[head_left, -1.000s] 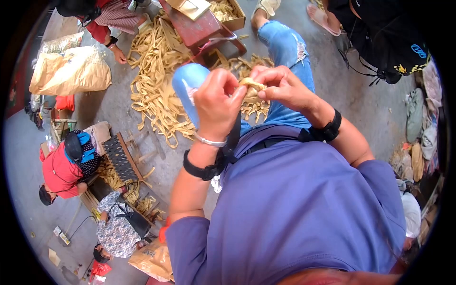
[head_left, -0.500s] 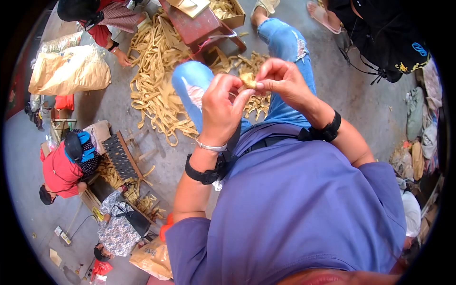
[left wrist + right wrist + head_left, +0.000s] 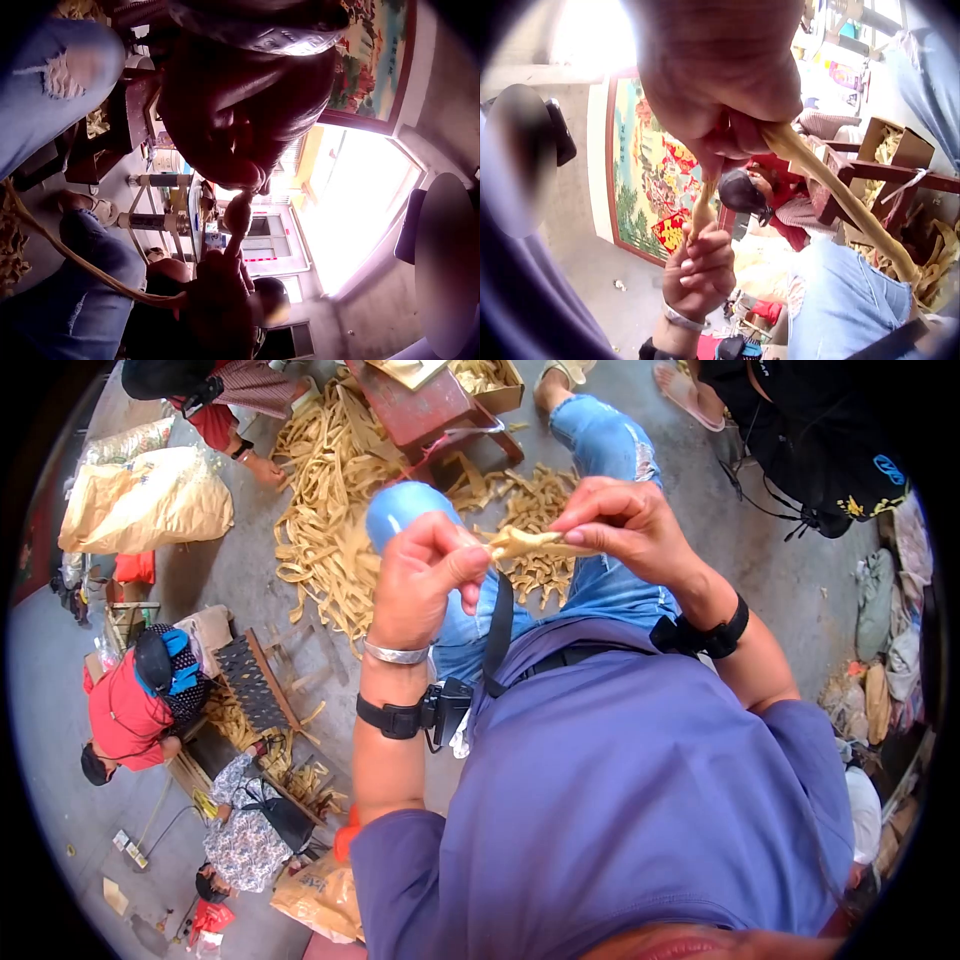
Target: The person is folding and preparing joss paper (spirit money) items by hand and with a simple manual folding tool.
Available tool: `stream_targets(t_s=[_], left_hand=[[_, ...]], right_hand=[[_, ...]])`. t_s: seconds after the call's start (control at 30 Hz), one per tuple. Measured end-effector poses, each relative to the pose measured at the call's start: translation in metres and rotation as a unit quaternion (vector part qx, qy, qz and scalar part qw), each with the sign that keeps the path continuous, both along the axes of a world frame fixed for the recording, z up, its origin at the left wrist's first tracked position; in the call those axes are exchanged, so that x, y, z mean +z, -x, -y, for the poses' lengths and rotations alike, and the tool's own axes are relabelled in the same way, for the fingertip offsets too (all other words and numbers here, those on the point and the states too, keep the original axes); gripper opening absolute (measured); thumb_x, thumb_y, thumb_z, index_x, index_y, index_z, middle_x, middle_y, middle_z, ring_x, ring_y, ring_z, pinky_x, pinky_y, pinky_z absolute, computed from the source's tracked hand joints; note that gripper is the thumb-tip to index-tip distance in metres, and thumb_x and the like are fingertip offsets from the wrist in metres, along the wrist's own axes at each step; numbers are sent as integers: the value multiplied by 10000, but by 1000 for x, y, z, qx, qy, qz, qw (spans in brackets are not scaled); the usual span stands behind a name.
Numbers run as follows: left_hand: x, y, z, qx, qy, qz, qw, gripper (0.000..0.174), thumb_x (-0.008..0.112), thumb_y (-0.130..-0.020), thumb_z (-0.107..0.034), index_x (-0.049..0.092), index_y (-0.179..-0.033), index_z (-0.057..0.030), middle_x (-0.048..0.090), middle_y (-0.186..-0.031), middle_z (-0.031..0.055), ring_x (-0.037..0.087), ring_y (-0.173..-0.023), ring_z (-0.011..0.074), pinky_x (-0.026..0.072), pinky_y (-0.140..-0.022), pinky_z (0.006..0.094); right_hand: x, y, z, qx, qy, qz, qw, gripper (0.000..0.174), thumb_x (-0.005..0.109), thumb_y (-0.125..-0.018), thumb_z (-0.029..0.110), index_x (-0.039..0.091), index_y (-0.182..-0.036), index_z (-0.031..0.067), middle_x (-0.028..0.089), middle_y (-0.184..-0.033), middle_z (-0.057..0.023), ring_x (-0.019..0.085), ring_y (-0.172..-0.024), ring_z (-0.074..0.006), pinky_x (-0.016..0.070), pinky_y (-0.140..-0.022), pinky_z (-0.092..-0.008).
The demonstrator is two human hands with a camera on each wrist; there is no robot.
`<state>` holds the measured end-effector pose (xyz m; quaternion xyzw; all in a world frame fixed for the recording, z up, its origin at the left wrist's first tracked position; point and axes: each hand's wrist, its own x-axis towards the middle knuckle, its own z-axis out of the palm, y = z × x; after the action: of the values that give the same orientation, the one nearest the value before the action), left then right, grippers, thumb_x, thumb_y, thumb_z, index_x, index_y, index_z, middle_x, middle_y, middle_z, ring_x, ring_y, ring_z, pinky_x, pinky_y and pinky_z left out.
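Above the lap in the head view, a yellowish strip stretches between both hands, thick and folded in its middle. My left hand pinches its left end between thumb and fingertips; my right hand pinches the other end. In the left wrist view my left hand holds a knobby end of the strip, with my right hand below, from which a long tail curves away. The right wrist view shows the tail hanging from my right hand, and my left hand gripping the short twisted part.
A heap of similar strips lies on the floor beyond the left knee, beside a red stool and a cardboard box. Other people are at the left and top left. A black bag is at the upper right.
The hands have moved apart, my left one to the left and my right one to the right. The bunched strip between them is now drawn out longer.
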<state>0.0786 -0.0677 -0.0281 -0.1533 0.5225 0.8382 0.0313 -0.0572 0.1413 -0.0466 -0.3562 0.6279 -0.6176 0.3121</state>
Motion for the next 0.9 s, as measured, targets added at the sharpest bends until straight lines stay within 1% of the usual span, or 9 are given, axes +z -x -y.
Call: stream_targets(t_s=[0.2,0.23,0.4,0.43,0.53,0.67,0.8,0.83,0.9], left_hand=[[-5,1,14,37,22,61,997,121,673,-847,-42,558,-825,-9,598,-752,79,587,-578,134,517,-525,237],[-8,2,13,38,29,9,999,139,691,-831,-27,588,-915,14,634,-821,89,616,-642,132,545,-586,244],[7,11,-6,67,186,23,980,135,718,-797,0,632,-899,23,660,-815,71,602,-620,91,508,-558,212],[3,10,-5,70,211,17,975,111,716,-808,-22,643,-882,17,656,-775,57,588,-604,75,488,-538,201],[4,9,0,67,238,31,969,87,711,-826,-56,649,-819,5,627,-671,23,555,-556,50,441,-498,183],[-3,7,10,58,182,54,980,155,675,-864,-96,626,-754,2,593,-617,13,533,-520,59,435,-485,198],[3,29,27,27,20,-25,999,204,611,-915,-155,574,-1025,13,662,-922,130,649,-800,149,523,-701,242],[6,37,36,-81,-11,4,997,337,645,-884,-99,505,-1171,8,632,-1090,176,643,-937,185,521,-804,254],[14,55,27,-107,25,24,994,299,712,-808,-18,584,-1073,29,673,-960,119,655,-816,141,539,-736,245]], right_hand=[[-7,-1,6,-55,7,42,998,117,691,-828,42,708,-937,3,635,-820,-30,579,-724,-86,455,-628,-214],[-5,0,8,-47,-10,81,996,123,689,-832,46,703,-946,1,632,-827,-25,578,-727,-81,456,-629,-211],[4,-9,19,-60,-12,159,985,154,688,-833,56,684,-982,18,623,-827,-27,582,-694,-85,462,-607,-226],[4,-5,23,-68,-17,-129,989,144,708,-814,81,695,-950,36,632,-787,-49,583,-636,-118,451,-562,-260],[4,3,22,-42,-55,-237,969,148,729,-791,116,708,-920,47,642,-749,-71,577,-599,-154,434,-532,-291],[1,1,23,-35,-76,-113,990,156,716,-824,165,709,-870,16,632,-683,-63,560,-586,-144,413,-515,-287],[-2,14,30,-10,-101,23,995,189,700,-846,187,703,-865,0,624,-671,-68,539,-574,-118,403,-513,-269],[-1,17,37,1,-67,2,998,189,708,-839,183,701,-861,-4,630,-672,-78,549,-582,-117,410,-517,-263],[5,29,45,17,-60,-88,994,183,715,-831,176,700,-855,-5,634,-678,-85,556,-590,-121,421,-525,-266]])
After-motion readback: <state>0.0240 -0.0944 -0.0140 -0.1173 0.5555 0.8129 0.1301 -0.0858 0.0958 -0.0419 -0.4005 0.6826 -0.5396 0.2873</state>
